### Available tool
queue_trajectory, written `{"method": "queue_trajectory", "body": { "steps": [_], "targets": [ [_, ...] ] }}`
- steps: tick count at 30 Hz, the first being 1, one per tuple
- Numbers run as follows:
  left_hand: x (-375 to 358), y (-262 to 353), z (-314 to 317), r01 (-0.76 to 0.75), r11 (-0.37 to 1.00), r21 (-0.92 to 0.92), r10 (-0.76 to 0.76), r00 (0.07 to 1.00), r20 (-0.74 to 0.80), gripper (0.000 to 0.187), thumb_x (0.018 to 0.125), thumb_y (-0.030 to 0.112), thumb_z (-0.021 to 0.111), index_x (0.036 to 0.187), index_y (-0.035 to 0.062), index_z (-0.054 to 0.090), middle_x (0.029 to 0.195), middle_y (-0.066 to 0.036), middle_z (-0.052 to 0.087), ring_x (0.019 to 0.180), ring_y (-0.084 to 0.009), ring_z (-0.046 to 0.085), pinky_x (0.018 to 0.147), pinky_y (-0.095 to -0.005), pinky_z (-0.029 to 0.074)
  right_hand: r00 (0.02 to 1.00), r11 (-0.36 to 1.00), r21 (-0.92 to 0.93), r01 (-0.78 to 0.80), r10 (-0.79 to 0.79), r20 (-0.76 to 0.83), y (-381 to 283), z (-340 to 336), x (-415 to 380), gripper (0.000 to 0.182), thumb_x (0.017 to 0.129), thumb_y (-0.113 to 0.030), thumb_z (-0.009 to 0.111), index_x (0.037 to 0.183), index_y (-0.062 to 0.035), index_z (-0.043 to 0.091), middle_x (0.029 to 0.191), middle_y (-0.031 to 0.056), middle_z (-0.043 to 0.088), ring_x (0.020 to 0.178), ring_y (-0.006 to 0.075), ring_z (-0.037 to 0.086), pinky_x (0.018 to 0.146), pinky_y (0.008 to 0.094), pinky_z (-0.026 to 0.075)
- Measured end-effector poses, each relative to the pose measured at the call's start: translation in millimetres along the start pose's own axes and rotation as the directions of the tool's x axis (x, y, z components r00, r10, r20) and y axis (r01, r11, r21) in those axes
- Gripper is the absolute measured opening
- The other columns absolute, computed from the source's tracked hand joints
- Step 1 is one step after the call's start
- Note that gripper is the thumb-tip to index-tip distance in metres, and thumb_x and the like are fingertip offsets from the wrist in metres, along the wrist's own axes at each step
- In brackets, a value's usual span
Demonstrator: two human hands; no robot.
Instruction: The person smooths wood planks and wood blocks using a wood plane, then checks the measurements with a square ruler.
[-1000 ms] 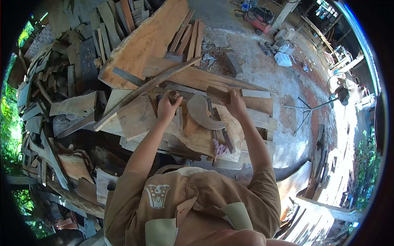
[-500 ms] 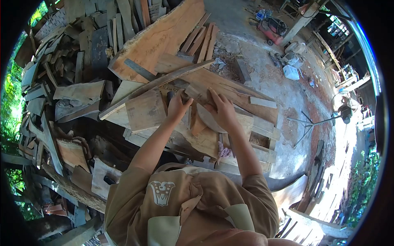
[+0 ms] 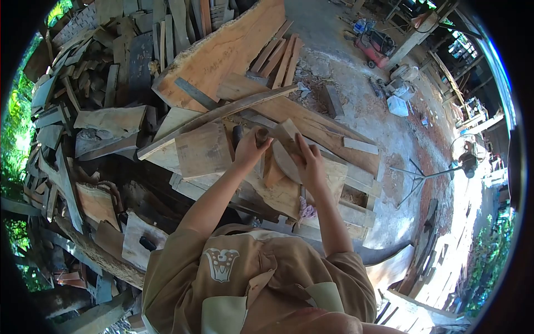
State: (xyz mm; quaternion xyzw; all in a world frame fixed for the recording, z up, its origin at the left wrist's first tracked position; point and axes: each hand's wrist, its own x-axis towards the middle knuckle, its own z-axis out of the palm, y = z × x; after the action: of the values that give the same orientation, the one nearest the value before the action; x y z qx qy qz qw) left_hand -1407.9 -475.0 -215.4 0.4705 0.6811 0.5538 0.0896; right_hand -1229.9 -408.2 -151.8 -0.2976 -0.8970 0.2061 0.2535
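Note:
My left hand [image 3: 249, 150] is closed round a small round brown wooden piece [image 3: 261, 133], whose end shows above the fingers. Just to its right, my right hand [image 3: 311, 166] grips the side of a short flat wood block [image 3: 286, 133], tilted over the bench. The two pieces are close together; whether they touch is unclear. Under the hands lie a curved pale wood piece [image 3: 287, 166] and an orange-brown wedge [image 3: 273, 173]. A dark cylindrical handle [image 3: 237, 134] stands left of my left hand. A square board [image 3: 201, 150] lies farther left.
A long narrow plank [image 3: 222, 111] crosses the workbench behind my hands. Beyond it leans a large live-edge slab [image 3: 222, 53]. Scrap wood [image 3: 92, 72] is heaped at left. A pink cloth [image 3: 306, 209] hangs near the front; a stand fan [image 3: 468, 158] is at right.
My hands have moved slightly apart. The flat block has turned more upright in my right hand, and the round piece now shows its end. The whole view has shifted slightly.

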Motion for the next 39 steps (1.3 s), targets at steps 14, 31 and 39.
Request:
{"method": "queue_trajectory", "body": {
  "steps": [14,31,39],
  "targets": [
    [29.3,-13.1,-4.0,0.130,0.991,-0.034,-0.129,0.991,0.027,0.030,0.069,0.026,0.073,0.084,0.0047,0.058,0.074,-0.006,0.061,0.068,-0.0161,0.059,0.063,-0.0270,0.045,0.901,0.834,-0.399,-0.380,0.432,0.043,100.6,65.7,-113.4,0.062,0.078,-0.019,0.058,0.133,-0.0231,0.031,0.100,0.0134,0.050,0.094,0.0309,0.051,0.080,0.0442,0.040],
    [35.9,-14.2,-2.9,0.005,0.975,-0.222,-0.067,0.960,-0.271,0.035,0.070,0.028,0.073,0.086,0.0022,0.054,0.076,-0.006,0.061,0.070,-0.0124,0.057,0.066,-0.0259,0.045,0.788,0.732,-0.482,-0.482,0.603,0.128,107.7,78.3,-94.9,0.044,0.066,-0.022,0.063,0.100,-0.0039,0.041,0.103,0.0160,0.052,0.093,0.0326,0.055,0.079,0.0438,0.041],
    [37.3,-0.8,-8.1,0.027,0.968,-0.248,-0.061,0.989,-0.131,0.024,0.077,0.016,0.066,0.091,0.0035,0.050,0.077,-0.002,0.055,0.071,-0.0086,0.049,0.068,-0.0219,0.040,0.846,0.784,-0.426,-0.450,0.527,0.077,109.2,79.5,-99.4,0.041,0.064,-0.019,0.063,0.094,-0.0027,0.040,0.097,0.0178,0.051,0.090,0.0358,0.054,0.075,0.0427,0.045]
  ]
}}
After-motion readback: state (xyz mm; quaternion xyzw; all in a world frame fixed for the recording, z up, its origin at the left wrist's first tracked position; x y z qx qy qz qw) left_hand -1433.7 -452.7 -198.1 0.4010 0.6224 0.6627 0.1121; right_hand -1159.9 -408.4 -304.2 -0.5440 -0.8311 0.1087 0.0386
